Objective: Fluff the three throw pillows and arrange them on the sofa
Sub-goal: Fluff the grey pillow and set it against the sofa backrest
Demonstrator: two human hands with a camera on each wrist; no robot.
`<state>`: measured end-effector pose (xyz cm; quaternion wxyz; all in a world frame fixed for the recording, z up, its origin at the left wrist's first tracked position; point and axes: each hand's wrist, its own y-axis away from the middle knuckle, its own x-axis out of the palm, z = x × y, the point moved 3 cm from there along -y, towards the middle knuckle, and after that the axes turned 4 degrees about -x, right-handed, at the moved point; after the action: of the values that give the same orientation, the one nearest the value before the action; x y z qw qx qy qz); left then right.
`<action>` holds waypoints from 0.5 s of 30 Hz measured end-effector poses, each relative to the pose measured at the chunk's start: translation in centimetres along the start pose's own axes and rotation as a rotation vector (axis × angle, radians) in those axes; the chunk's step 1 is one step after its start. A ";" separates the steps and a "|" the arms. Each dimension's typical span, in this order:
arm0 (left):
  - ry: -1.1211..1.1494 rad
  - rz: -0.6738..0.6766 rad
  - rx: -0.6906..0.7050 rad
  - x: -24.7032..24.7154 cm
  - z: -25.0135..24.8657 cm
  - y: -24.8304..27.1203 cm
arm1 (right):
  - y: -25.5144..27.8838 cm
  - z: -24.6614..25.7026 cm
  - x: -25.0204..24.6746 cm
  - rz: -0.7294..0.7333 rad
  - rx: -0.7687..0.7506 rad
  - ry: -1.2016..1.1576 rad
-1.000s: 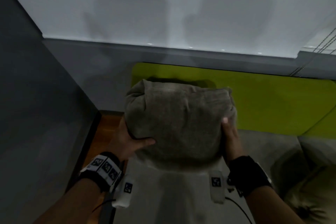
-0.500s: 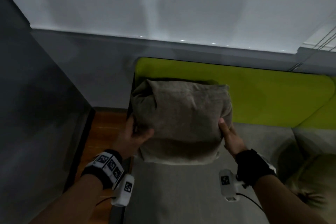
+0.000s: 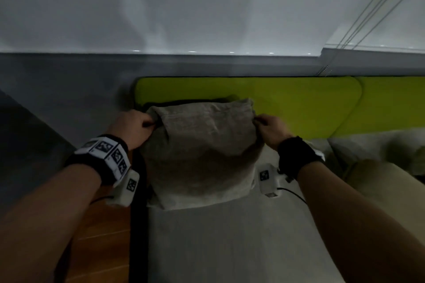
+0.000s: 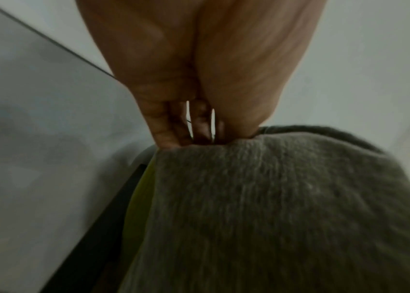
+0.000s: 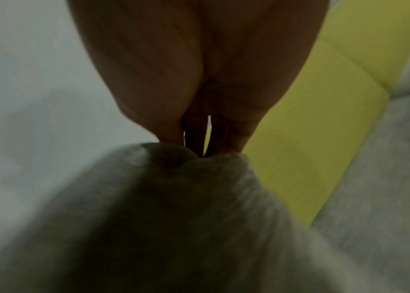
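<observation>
A grey-brown throw pillow (image 3: 202,149) stands on the sofa's grey seat (image 3: 230,236), leaning back against the lime-green backrest (image 3: 299,103) at the sofa's left end. My left hand (image 3: 138,125) pinches its top left corner, and my right hand (image 3: 268,127) pinches its top right corner. The left wrist view shows the fingers (image 4: 169,126) curled into the pillow's (image 4: 274,208) top edge. In the right wrist view the fingers (image 5: 236,130) clamp the bunched corner of the pillow (image 5: 174,218). A paler pillow (image 3: 379,181) lies at the right edge, partly cut off.
A grey wall (image 3: 69,89) runs behind the sofa under a white upper wall. Wooden floor (image 3: 103,236) and the sofa's dark side edge (image 3: 138,213) lie to the left. A second green backrest section (image 3: 395,103) continues to the right. Thin cords (image 3: 368,11) hang at the upper right.
The pillow went from being held up between both palms to standing on the seat against the backrest. Both hands slid from its sides up to its top corners.
</observation>
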<state>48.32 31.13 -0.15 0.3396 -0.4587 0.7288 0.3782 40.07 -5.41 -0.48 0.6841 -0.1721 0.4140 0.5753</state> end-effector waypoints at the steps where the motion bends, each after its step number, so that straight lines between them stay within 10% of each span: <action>1: -0.009 0.020 -0.007 0.3 0.0 0.1 | 0.2 0.3 0.1 0.028 -0.003 0.073; 8: -0.090 0.134 -0.020 3.0 -0.5 0.8 | 1.2 1.9 0.9 0.221 0.035 0.063; 11: -0.232 0.248 -0.111 3.9 0.0 1.7 | 1.3 2.6 1.6 0.257 -0.209 0.047; 15: -0.125 0.019 -0.266 2.2 0.3 3.2 | 0.7 0.4 0.0 0.070 -0.222 -0.099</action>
<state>44.69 31.45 -1.38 0.3170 -0.4682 0.6541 0.5024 39.55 -4.94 -0.05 0.6600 -0.2036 0.3192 0.6488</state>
